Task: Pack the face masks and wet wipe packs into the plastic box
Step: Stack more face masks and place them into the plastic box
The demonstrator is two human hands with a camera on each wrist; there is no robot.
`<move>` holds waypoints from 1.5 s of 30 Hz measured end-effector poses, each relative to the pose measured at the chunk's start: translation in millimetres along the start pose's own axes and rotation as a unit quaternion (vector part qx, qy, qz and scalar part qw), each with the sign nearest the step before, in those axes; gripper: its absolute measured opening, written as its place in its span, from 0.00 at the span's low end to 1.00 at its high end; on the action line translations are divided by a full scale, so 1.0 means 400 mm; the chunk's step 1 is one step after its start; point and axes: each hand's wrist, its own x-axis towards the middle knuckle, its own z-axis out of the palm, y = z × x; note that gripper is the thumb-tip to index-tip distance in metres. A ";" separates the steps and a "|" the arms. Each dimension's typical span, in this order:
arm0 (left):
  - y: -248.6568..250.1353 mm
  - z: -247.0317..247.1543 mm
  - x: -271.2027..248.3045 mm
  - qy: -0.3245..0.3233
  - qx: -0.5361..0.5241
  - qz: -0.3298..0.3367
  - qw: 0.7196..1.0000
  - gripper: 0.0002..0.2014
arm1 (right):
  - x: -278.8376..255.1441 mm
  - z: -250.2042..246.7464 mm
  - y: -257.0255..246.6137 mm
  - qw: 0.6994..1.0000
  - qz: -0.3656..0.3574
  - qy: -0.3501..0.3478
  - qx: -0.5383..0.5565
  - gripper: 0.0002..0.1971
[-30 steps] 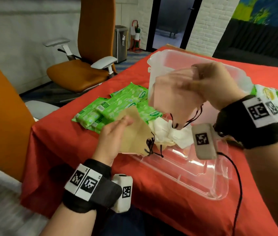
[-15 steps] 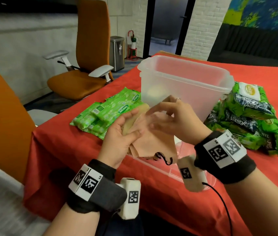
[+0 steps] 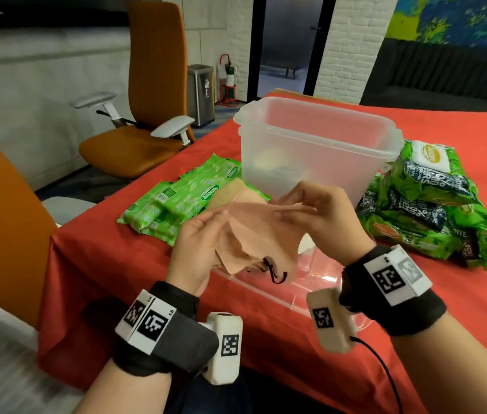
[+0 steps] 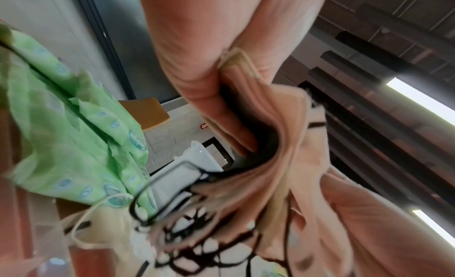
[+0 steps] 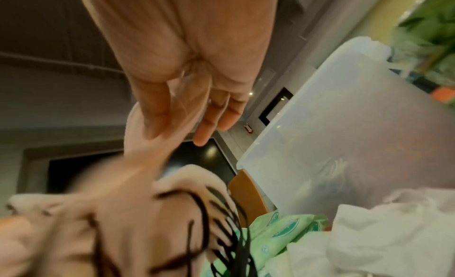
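Note:
A stack of pink and tan face masks (image 3: 254,234) with black ear loops (image 3: 275,273) hangs between both hands, just in front of the clear plastic box (image 3: 316,162). My left hand (image 3: 215,225) grips the stack's left side, thumb on top; the left wrist view shows the masks (image 4: 283,164) folded in its fingers. My right hand (image 3: 290,207) pinches the stack's top edge; the right wrist view shows its fingers (image 5: 204,113) on the mask (image 5: 138,160). Light green wet wipe packs (image 3: 182,195) lie left of the box, and darker green packs (image 3: 424,204) lie to its right.
The box's clear lid (image 3: 319,294) lies on the red tablecloth (image 3: 116,279) under my hands, with white masks (image 5: 381,232) on it. An orange office chair (image 3: 146,109) stands beyond the table's left edge. Something pale lies inside the box.
My right hand came down from in front of the box with its pink mask and joined it to the masks in my left hand. Both hands now hold one stack.

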 end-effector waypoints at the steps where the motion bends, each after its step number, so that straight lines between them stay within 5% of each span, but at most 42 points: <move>1: 0.000 -0.004 0.004 0.008 0.001 0.003 1.000 0.11 | 0.001 -0.007 0.003 0.999 0.015 0.004 0.049 0.15; 6: 0.000 -0.025 0.018 0.005 0.019 0.017 1.000 0.22 | 0.020 -0.063 0.016 0.981 0.028 0.165 0.098 0.16; 10: 0.000 -0.022 0.022 -0.001 0.043 0.026 0.999 0.25 | 0.028 -0.087 -0.008 0.988 0.020 0.135 0.077 0.16; 15: 0.008 0.002 0.019 -0.010 0.020 0.032 0.999 0.12 | 0.051 -0.063 -0.020 0.966 -0.064 0.249 -0.030 0.14; 17: 0.009 0.010 0.017 -0.014 0.009 0.027 0.999 0.12 | 0.040 -0.018 -0.018 0.966 -0.110 0.209 -0.101 0.10; 20: 0.007 0.016 0.014 -0.039 -0.039 0.002 0.998 0.22 | 0.005 0.058 -0.018 0.987 -0.095 0.008 -0.126 0.02; 22: 0.006 0.014 0.014 -0.031 -0.036 0.007 0.999 0.16 | 0.000 0.072 -0.014 0.994 -0.041 -0.073 -0.074 0.11; 24: 0.001 0.009 0.017 -0.014 -0.010 0.012 1.000 0.06 | 0.013 0.058 -0.012 0.994 0.026 -0.083 0.064 0.15; 26: -0.007 0.005 0.019 -0.019 0.016 0.016 1.000 0.14 | 0.026 0.045 -0.006 0.988 0.058 -0.076 0.119 0.12; 30: -0.007 0.011 0.012 -0.038 0.063 0.025 0.997 0.20 | 0.048 0.036 0.015 0.988 0.045 -0.091 -0.114 0.18; 36: -0.008 0.000 0.007 -0.100 0.108 0.061 0.987 0.23 | 0.080 0.006 0.011 0.976 0.035 -0.163 -0.139 0.22; 40: -0.016 0.003 0.007 -0.084 0.121 0.059 0.987 0.23 | 0.081 -0.003 0.000 0.964 0.052 -0.186 -0.184 0.16; 42: -0.024 -0.001 0.014 -0.042 0.127 0.057 0.989 0.20 | 0.074 -0.015 -0.001 0.970 0.063 -0.150 -0.180 0.14; 45: -0.028 -0.008 0.021 0.014 0.135 0.046 0.990 0.10 | 0.070 -0.043 0.003 0.977 0.084 0.088 -0.175 0.14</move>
